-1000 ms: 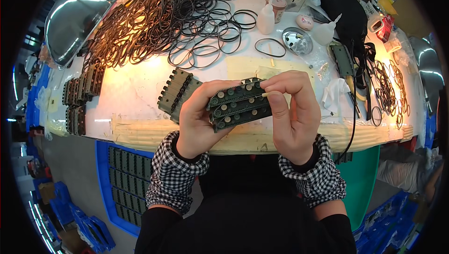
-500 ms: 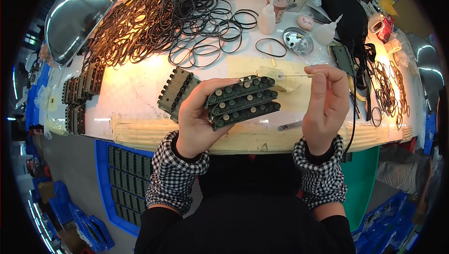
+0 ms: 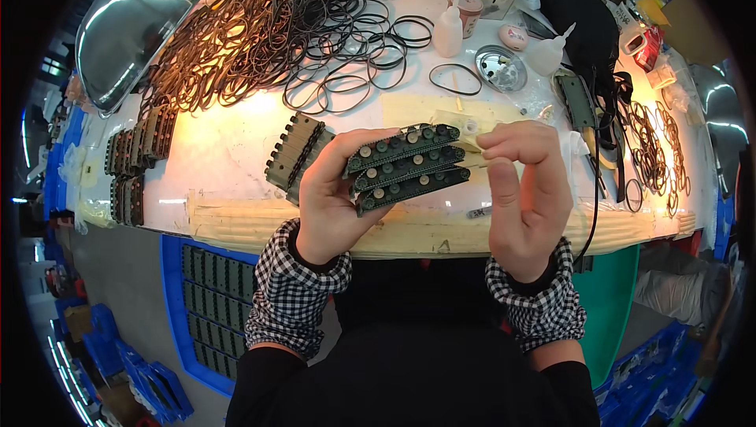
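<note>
My left hand point(image 3: 329, 191) is closed around a fanned stack of three dark green toy tank track pieces point(image 3: 409, 161). Small round wheels, some with pale hubs, run along their sides, which face right. Close to their right ends, my right hand point(image 3: 529, 191) is in a pinch, thumb and forefinger near each other. It held a thin metal rod a moment ago; at the fingertips now the rod hardly shows. Behind my left hand lies a block of more brownish-green track pieces point(image 3: 298, 151) on the table.
A large heap of black rubber bands point(image 3: 291, 41) covers the back left. Stacked track pieces point(image 3: 142, 144) stand at the left edge. Farther back are a white squeeze bottle point(image 3: 449, 32) and a round metal dish point(image 3: 501, 69). A blue crate point(image 3: 175, 301) and a green bin point(image 3: 618, 309) sit below the table.
My right hand has moved left, toward the track pieces, and the rod that showed between its fingers is now hardly visible. The left hand's stack has shifted very slightly.
</note>
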Action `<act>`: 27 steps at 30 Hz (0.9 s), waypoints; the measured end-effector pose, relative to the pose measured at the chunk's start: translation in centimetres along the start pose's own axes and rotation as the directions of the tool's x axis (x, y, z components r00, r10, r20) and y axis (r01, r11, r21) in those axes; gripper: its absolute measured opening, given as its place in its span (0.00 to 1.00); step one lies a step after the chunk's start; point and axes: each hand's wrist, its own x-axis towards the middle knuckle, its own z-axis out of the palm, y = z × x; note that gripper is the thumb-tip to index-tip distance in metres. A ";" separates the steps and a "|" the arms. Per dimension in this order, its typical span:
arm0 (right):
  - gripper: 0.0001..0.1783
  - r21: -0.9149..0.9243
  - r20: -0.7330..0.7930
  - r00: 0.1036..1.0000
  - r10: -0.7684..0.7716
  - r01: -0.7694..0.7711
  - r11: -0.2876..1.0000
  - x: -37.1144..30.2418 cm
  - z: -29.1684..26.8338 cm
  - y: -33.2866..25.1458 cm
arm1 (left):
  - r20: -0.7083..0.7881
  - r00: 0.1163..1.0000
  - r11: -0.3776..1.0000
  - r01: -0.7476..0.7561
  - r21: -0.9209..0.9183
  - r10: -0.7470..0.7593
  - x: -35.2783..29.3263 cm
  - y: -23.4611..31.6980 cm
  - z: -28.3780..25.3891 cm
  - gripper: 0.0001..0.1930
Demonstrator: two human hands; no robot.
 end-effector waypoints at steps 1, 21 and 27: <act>0.04 0.033 0.017 1.000 0.017 -0.017 0.999 -0.1 0.4 -0.2 | -0.002 1.000 1.000 0.010 -0.010 -0.010 0.0 0.1 0.1 0.27; 0.03 0.105 0.049 0.996 0.078 -0.083 0.991 -0.6 1.6 0.0 | -0.010 1.000 1.000 0.013 -0.008 -0.013 0.0 0.1 0.1 0.27; 0.03 0.051 -0.188 0.965 0.181 -0.175 0.983 -0.1 -0.7 1.5 | -0.004 1.000 1.000 -0.016 0.019 0.016 -0.1 -0.1 -0.3 0.28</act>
